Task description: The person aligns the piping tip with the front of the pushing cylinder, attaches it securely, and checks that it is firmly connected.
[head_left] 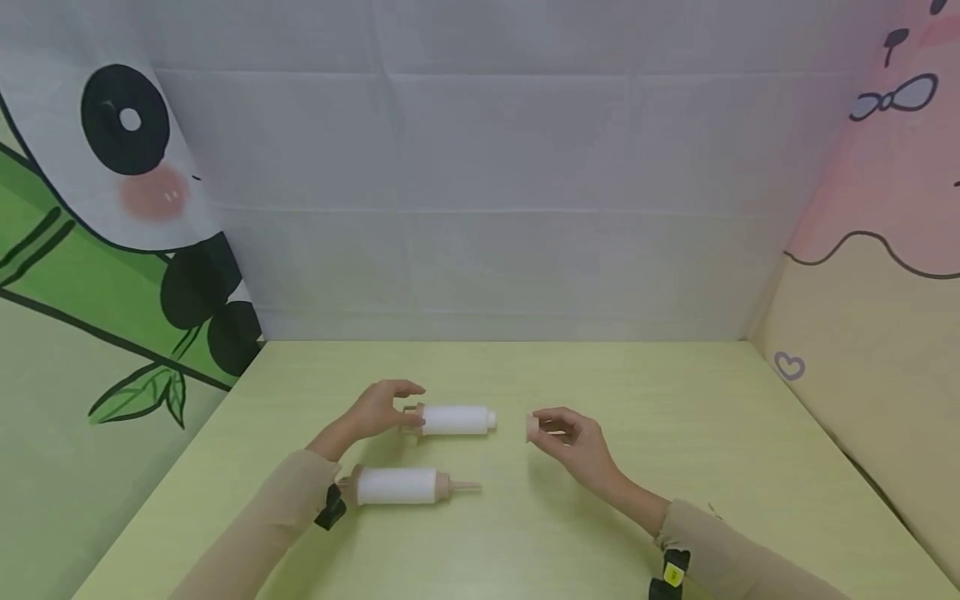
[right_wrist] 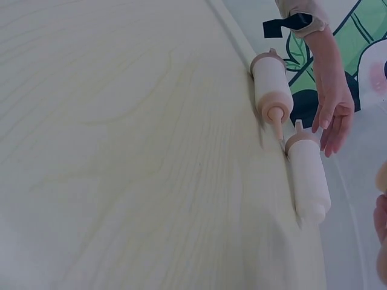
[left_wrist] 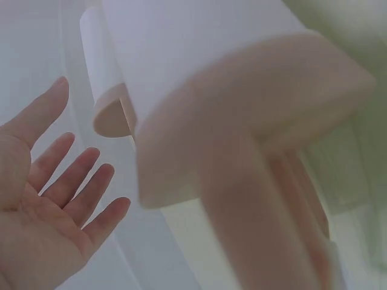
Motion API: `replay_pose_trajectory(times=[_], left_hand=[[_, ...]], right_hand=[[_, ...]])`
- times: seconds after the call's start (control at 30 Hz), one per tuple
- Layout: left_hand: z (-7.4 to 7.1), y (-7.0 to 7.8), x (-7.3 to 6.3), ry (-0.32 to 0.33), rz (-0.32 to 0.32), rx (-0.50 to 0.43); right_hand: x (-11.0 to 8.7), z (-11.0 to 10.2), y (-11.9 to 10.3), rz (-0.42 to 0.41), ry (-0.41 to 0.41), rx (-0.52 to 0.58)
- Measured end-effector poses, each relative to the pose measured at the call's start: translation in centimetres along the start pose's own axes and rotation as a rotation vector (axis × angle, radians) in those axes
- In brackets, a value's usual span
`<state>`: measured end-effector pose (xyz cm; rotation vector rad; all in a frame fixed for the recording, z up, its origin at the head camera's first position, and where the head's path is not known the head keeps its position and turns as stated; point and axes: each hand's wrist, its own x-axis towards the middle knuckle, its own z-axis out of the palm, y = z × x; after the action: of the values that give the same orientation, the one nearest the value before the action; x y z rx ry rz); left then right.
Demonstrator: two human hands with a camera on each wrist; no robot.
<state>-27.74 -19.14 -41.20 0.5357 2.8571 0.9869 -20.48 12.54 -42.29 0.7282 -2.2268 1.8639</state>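
Two white syringe-like tubes with beige end pieces lie on their sides on the table. The nearer tube (head_left: 397, 486) carries a thin beige nozzle (head_left: 465, 486) pointing right. Behind it, the farther tube (head_left: 457, 420) ends in a bare white neck. My left hand (head_left: 372, 410) hovers by the farther tube's beige end, its fingers spread and apart from the tube in the left wrist view. To the right, my right hand (head_left: 581, 447) pinches a small beige cap-like piece (head_left: 532, 428) between thumb and fingers. Only part of that hand shows in the right wrist view.
The pale wood-grain table (head_left: 600, 542) reaches back to a white cloth backdrop (head_left: 487, 167). Cartoon-printed panels stand along the left (head_left: 112, 275) and right (head_left: 862, 333) sides. A dark strap (head_left: 330, 507) sits on each wrist.
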Motion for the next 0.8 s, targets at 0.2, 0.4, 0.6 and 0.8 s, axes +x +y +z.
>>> replay_pose_trajectory(times=[0.2,0.4,0.6,0.8], left_hand=[[0.3,-0.5,0.3,-0.039,-0.042,-0.006],[0.5,-1.0,0.6,-0.088,-0.006,-0.026],[0.6,-1.1,0.8,-0.102,0.001,-0.044],[1.0,-1.4,1.1,-0.092,-0.005,-0.006]], right_hand=[[0.0,0.0,0.1,0.002,-0.005,0.005],[0.0,0.1,0.3,0.014,-0.010,0.004],[0.0,0.1,0.5,0.002,-0.024,0.004],[-0.1,0.1,0.5,-0.015,-0.027,-0.001]])
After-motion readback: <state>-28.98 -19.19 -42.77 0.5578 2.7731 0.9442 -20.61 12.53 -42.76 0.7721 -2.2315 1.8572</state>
